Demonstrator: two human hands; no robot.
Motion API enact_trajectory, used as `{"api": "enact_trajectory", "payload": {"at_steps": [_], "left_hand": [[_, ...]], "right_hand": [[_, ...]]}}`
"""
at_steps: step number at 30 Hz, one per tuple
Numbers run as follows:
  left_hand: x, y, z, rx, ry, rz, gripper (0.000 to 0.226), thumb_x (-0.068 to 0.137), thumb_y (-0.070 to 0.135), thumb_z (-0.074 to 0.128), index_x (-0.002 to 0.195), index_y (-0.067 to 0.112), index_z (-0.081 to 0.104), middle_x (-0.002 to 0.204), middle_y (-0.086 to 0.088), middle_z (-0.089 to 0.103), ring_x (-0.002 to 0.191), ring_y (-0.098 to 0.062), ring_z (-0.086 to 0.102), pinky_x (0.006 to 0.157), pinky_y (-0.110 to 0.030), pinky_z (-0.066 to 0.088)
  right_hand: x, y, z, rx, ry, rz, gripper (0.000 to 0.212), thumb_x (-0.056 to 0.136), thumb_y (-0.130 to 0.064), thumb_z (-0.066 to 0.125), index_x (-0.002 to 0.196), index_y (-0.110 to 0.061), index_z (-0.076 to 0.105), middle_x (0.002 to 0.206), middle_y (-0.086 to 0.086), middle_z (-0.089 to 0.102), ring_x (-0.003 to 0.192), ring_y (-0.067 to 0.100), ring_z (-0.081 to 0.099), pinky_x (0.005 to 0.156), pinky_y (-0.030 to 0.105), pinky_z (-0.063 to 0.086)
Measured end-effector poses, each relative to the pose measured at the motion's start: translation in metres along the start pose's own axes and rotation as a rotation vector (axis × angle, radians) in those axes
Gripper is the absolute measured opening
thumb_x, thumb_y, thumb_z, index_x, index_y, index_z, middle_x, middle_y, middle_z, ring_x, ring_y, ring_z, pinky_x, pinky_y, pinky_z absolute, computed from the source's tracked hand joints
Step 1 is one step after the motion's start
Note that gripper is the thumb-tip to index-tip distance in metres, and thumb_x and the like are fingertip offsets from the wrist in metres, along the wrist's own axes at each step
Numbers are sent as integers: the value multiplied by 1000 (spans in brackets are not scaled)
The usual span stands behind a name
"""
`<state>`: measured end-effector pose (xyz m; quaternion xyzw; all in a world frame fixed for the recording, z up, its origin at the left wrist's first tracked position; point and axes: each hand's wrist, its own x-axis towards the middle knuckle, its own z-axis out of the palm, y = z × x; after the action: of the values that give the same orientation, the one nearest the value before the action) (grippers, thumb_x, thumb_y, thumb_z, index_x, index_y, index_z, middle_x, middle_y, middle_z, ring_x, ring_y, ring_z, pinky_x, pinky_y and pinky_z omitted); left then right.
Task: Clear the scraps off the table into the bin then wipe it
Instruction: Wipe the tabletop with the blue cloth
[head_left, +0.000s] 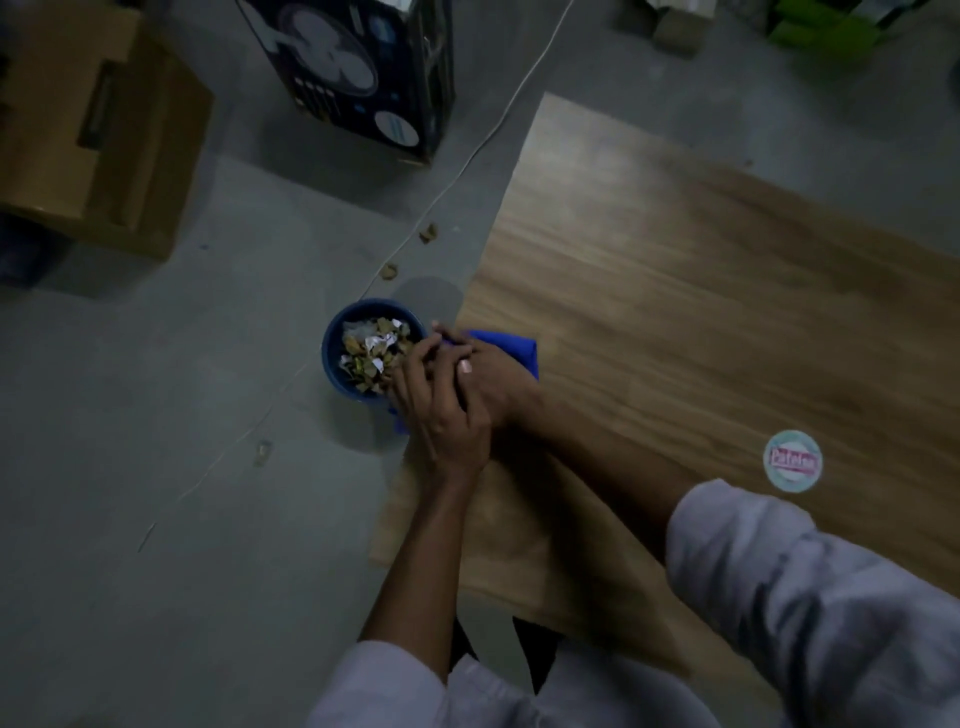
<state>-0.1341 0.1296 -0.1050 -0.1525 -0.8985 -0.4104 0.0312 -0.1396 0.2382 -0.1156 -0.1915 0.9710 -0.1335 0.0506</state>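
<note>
At table (675, 291) edge, over scrap-filled bin (330, 358): right hand (498, 382) apparently gripping blue cloth (511, 347); left hand (441, 415) laid across it, grasp indeterminable.

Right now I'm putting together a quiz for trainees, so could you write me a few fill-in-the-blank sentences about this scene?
1. The bin beside the table's corner is filled with ____.
2. The cloth at that corner is ____ in colour.
3. A few loose bits lie near the white cable on the ____.

Missing words: scraps; blue; floor.
</note>
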Motion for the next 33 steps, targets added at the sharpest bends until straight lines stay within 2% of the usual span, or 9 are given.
{"api": "enact_trajectory", "payload": {"at_steps": [4,8,11,13,16,21,25,28,33], "left_hand": [[42,17,36,53,-24,31,26,101,18,52,119,9,67,138,-17,55,126,-34,49,109,-49,36],[89,41,78,49,-43,103,38,104,25,45,134,6,61,147,-16,51,136,-32,42,114,-46,34],[122,55,111,-30,-68,157,48,105,27,37,144,5,54,153,-14,49,146,-31,37,121,-42,28],[145,63,130,-90,-78,155,52,104,28,34,148,6,50,157,-12,45,150,-29,33,122,-37,22],[179,68,151,-153,-138,102,56,105,31,31,155,6,39,163,-11,34,153,-23,26,125,-34,18],[192,67,160,-139,-170,15,56,108,38,29,161,19,25,167,-1,27,153,-18,25,123,-39,24],[189,67,159,-61,-200,61,58,108,41,24,162,20,22,168,1,25,155,-15,20,126,-44,15],[184,70,161,156,-246,237,61,107,43,20,163,19,16,169,1,21,157,-13,11,127,-51,-1],[175,72,168,292,-376,589,71,106,51,27,162,9,16,169,-4,19,157,-13,8,128,-45,5]], "right_hand": [[16,61,-14,-98,71,97,29,94,-26,53,114,-13,69,112,6,68,121,27,54,119,55,28],[28,106,-47,-117,255,391,42,101,-25,34,118,-8,69,124,19,65,122,26,53,122,52,21],[29,131,-65,68,279,624,39,105,2,28,141,12,41,152,35,35,136,19,36,126,41,12],[44,160,-60,-40,333,723,44,107,-19,27,140,-5,52,153,21,43,146,25,32,125,50,11],[75,216,-60,-114,233,811,44,104,-45,32,133,-27,60,156,-1,42,150,25,25,123,56,10],[94,250,-65,-110,327,1019,47,105,-48,25,127,-29,62,155,-6,42,150,23,24,122,56,6],[92,248,-67,-37,363,1056,49,106,-45,24,142,-28,52,152,-7,46,145,21,32,123,54,6],[71,251,-64,16,412,1056,51,107,-46,22,150,-28,44,152,-7,48,143,18,36,124,50,5],[-6,258,-60,23,511,1227,50,106,-45,24,140,-24,54,143,-6,56,139,20,41,124,52,7]]}}
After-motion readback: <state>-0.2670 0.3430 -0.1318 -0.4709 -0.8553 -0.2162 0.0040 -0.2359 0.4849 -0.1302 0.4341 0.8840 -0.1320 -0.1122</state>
